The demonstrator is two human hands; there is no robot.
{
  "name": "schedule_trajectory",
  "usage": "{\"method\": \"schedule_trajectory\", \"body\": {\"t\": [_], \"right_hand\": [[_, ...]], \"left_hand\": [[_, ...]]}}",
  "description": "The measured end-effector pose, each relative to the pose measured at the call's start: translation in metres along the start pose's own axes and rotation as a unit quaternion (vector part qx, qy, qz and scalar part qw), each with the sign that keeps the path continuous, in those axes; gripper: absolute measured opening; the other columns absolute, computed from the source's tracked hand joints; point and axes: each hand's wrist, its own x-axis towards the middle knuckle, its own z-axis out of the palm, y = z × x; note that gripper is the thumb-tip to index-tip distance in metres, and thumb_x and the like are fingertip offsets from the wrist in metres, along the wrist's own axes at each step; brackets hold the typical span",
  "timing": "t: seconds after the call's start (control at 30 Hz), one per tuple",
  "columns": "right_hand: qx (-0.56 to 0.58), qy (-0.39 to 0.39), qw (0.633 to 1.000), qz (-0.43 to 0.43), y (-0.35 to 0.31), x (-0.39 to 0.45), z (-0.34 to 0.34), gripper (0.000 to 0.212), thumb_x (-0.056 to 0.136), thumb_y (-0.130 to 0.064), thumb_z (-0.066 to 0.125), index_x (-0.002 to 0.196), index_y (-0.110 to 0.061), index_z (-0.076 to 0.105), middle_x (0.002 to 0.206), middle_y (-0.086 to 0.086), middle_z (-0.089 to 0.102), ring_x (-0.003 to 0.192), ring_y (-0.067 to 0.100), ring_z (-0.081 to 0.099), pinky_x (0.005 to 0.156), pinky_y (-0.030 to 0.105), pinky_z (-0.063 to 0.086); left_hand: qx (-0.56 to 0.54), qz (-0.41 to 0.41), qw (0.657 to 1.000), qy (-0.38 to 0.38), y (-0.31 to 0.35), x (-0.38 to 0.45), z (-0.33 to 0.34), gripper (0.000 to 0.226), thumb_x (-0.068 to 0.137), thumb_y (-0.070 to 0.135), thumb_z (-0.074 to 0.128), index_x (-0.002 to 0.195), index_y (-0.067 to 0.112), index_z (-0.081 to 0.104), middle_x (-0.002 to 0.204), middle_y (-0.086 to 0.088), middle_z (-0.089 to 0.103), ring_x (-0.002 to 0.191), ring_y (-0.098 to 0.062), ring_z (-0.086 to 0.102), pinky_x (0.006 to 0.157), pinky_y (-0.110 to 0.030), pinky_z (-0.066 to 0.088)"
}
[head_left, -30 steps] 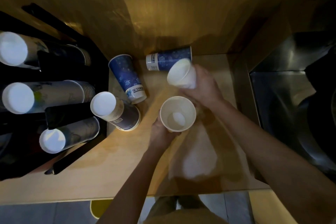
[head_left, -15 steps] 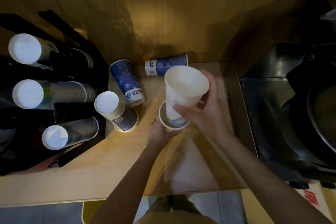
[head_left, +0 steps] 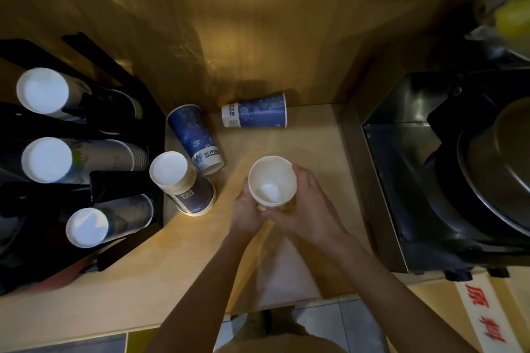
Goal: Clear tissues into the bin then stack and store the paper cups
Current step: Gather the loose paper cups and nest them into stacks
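Since half a second ago, your right hand (head_left: 304,203) has pushed its cup down into the one your left hand (head_left: 246,209) grips; both hands now clasp the nested white cups (head_left: 272,180), held upright over the middle of the counter (head_left: 315,146). No tissues in view. Left to gather: two blue cups (head_left: 195,137) (head_left: 255,110) on their sides far-left, and an upside-down stack (head_left: 183,183) beside the black rack (head_left: 120,180) where stacks are stored.

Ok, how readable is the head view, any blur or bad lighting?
Head view: dim, warm yellow light, with shadows across the wooden counter; wide-angle bending at the edges; the cup rack is almost black; the white cup and both hands are slightly soft.
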Motion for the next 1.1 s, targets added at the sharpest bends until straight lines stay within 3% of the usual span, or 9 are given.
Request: {"method": "schedule_trajectory", "body": {"t": [0.13, 0.23, 0.33, 0.43, 0.6, 0.77, 0.9, 1.0, 1.1], "right_hand": [[0.073, 0.026, 0.993, 0.086, -0.014, 0.005, 0.011, 0.087, 0.058, -0.038, 0.082, 0.124, -0.022, 0.028, 0.126, 0.002, 0.05, 0.111, 0.021, 0.053, 0.085, 0.035, 0.052], [0.117, 0.04, 0.986, 0.112, -0.015, 0.005, 0.018, 0.085, 0.058, -0.035, 0.083, 0.121, -0.024, 0.026, 0.124, 0.003, 0.051, 0.11, 0.022, 0.053, 0.084, 0.036, 0.052], [0.122, 0.044, 0.985, 0.117, -0.009, 0.004, 0.015, 0.084, 0.053, -0.035, 0.085, 0.114, -0.029, 0.028, 0.118, -0.001, 0.054, 0.107, 0.02, 0.055, 0.084, 0.037, 0.052], [0.128, 0.038, 0.986, 0.102, -0.001, 0.005, -0.005, 0.083, 0.047, -0.032, 0.087, 0.11, -0.034, 0.033, 0.109, -0.007, 0.056, 0.1, 0.017, 0.057, 0.079, 0.031, 0.052], [0.157, 0.075, 0.981, 0.087, 0.023, 0.006, -0.047, 0.091, 0.051, -0.02, 0.088, 0.124, -0.028, 0.034, 0.111, -0.009, 0.049, 0.1, 0.014, 0.052, 0.082, 0.031, 0.05], [0.165, 0.112, 0.973, 0.12, 0.05, 0.006, -0.057, 0.091, 0.058, -0.018, 0.085, 0.131, -0.023, 0.03, 0.115, -0.007, 0.045, 0.106, 0.014, 0.048, 0.087, 0.031, 0.047], [0.187, 0.111, 0.969, 0.113, 0.069, 0.003, -0.056, 0.094, 0.059, -0.021, 0.084, 0.133, -0.022, 0.027, 0.117, -0.01, 0.046, 0.11, 0.016, 0.049, 0.097, 0.044, 0.047], [0.195, 0.099, 0.971, 0.099, 0.075, 0.004, -0.06, 0.094, 0.06, -0.022, 0.083, 0.134, -0.023, 0.025, 0.112, -0.026, 0.042, 0.111, 0.012, 0.048, 0.096, 0.033, 0.045], [0.197, 0.09, 0.972, 0.095, 0.075, 0.006, -0.066, 0.083, 0.069, -0.02, 0.078, 0.133, -0.019, 0.026, 0.114, -0.013, 0.042, 0.107, 0.01, 0.045, 0.085, 0.019, 0.04]], "left_hand": [[0.011, 0.018, 0.999, -0.024, -0.001, 0.0, -0.004, 0.088, 0.057, 0.064, 0.053, 0.127, 0.011, 0.048, 0.123, -0.003, 0.062, 0.111, -0.018, 0.056, 0.076, -0.004, 0.026], [0.015, 0.042, 0.998, -0.04, -0.002, 0.001, -0.011, 0.094, 0.052, 0.066, 0.052, 0.13, 0.012, 0.046, 0.126, -0.003, 0.06, 0.113, -0.016, 0.055, 0.083, -0.007, 0.029], [-0.056, 0.03, 0.996, -0.059, 0.002, 0.0, -0.013, 0.091, 0.05, 0.057, 0.068, 0.129, 0.019, 0.045, 0.127, -0.001, 0.057, 0.113, -0.015, 0.054, 0.092, -0.029, 0.043], [-0.057, 0.043, 0.993, -0.09, 0.011, 0.001, -0.012, 0.089, 0.047, 0.042, 0.082, 0.125, 0.02, 0.046, 0.128, -0.007, 0.055, 0.118, -0.024, 0.053, 0.099, -0.041, 0.046], [-0.064, 0.103, 0.99, -0.07, 0.054, 0.008, -0.002, 0.102, 0.049, 0.036, 0.088, 0.135, 0.023, 0.034, 0.137, 0.002, 0.045, 0.123, -0.014, 0.042, 0.103, -0.036, 0.041], [-0.051, 0.182, 0.98, -0.06, 0.09, 0.01, 0.02, 0.09, 0.057, 0.021, 0.084, 0.134, 0.02, 0.037, 0.137, -0.003, 0.049, 0.123, -0.017, 0.047, 0.104, -0.037, 0.043], [-0.039, 0.19, 0.98, -0.053, 0.101, 0.012, 0.034, 0.083, 0.061, 0.015, 0.08, 0.133, 0.017, 0.038, 0.135, -0.005, 0.052, 0.121, -0.019, 0.05, 0.102, -0.034, 0.043], [-0.039, 0.184, 0.981, -0.045, 0.104, 0.012, 0.037, 0.082, 0.061, 0.013, 0.08, 0.132, 0.017, 0.038, 0.134, -0.004, 0.052, 0.12, -0.018, 0.05, 0.099, -0.029, 0.042], [-0.031, 0.183, 0.982, -0.044, 0.106, 0.009, 0.036, 0.08, 0.063, 0.019, 0.08, 0.131, 0.019, 0.037, 0.133, -0.002, 0.052, 0.118, -0.016, 0.05, 0.095, -0.026, 0.043]]}}
